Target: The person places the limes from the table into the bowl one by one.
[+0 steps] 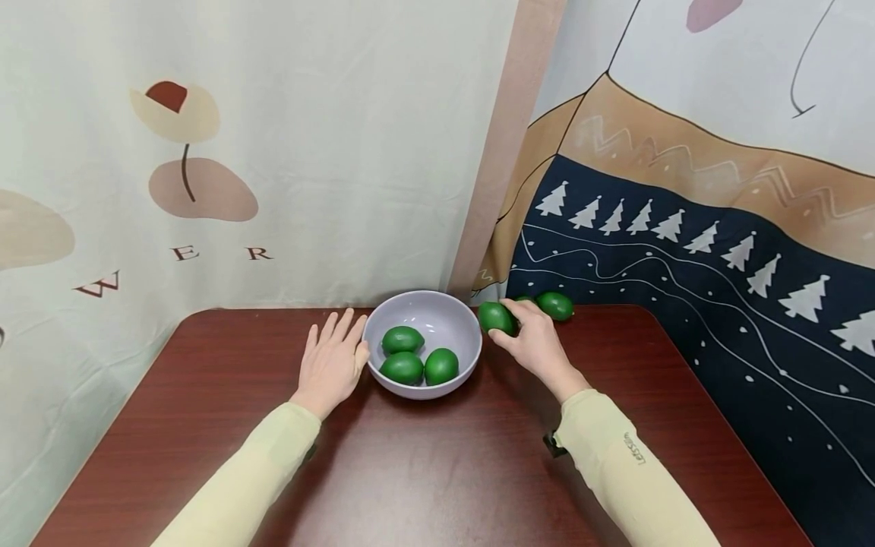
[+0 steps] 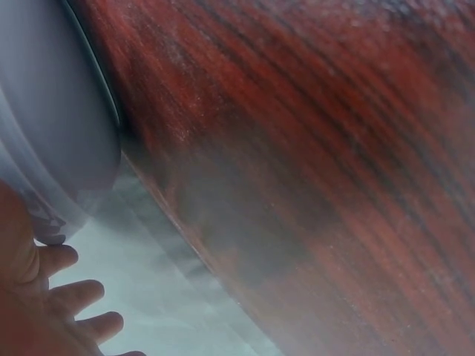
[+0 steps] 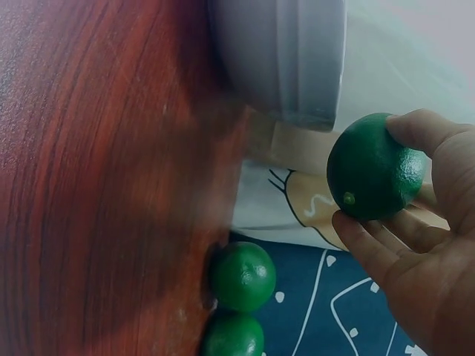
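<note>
A lavender bowl (image 1: 424, 393) sits near the table's back edge with three green limes inside: one at the back (image 1: 402, 339), one at front left (image 1: 402, 368) and one at right (image 1: 441, 367). My left hand (image 1: 331, 363) rests against the bowl's left side, fingers straight and spread; the left wrist view shows its thumb side by the bowl's rim. Just right of the bowl, my right hand (image 1: 538, 342) pinches a lime (image 3: 375, 167) between thumb and fingers, raised off the table. Behind that hand lie two more limes, one (image 1: 555, 306) plainly visible and one mostly hidden.
The dark red wooden table (image 1: 424, 471) carries the bowl and limes. A pale printed curtain (image 1: 342, 152) hangs right behind its back edge, and a navy cloth with white trees (image 1: 615, 251) hangs at the right. In the right wrist view, the two loose limes (image 3: 243, 277) lie close together.
</note>
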Tool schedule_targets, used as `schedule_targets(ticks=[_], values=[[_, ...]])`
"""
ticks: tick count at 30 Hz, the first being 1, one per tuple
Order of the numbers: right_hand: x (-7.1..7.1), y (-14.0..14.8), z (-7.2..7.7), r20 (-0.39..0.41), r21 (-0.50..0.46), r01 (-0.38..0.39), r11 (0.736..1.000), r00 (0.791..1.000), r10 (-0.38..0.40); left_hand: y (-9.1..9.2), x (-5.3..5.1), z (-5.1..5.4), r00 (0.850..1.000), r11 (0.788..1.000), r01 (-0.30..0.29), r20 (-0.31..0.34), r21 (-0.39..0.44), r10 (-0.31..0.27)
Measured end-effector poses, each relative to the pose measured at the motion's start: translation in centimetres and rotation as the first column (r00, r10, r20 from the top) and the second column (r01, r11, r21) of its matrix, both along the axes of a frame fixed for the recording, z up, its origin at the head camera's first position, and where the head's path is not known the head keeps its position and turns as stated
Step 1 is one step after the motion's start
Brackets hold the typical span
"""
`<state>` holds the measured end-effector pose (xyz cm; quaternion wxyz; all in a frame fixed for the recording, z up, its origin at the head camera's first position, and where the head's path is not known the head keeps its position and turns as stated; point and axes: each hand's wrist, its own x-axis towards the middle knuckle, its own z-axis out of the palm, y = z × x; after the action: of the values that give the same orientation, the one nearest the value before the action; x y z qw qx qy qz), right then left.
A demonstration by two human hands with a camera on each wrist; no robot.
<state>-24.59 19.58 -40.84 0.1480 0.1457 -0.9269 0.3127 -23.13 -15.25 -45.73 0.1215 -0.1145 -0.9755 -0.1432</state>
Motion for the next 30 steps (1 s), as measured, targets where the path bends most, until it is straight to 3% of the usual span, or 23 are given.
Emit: schedule_targets(ticks=[7,30], values=[[0.1,-0.6,0.2,-0.025,-0.007,-0.017,1.0,1.0,0.017,-0.1,0.1,-0.1,1.0,1.0,-0.001,0.002,0.007,0.001],[-0.5,-2.2,0.3,0.036,-0.006,-0.02,1.0,0.999,0.021,0.0,-0.1,-0.3,1.0,1.0,-0.003,-0.008,0.004,0.003]])
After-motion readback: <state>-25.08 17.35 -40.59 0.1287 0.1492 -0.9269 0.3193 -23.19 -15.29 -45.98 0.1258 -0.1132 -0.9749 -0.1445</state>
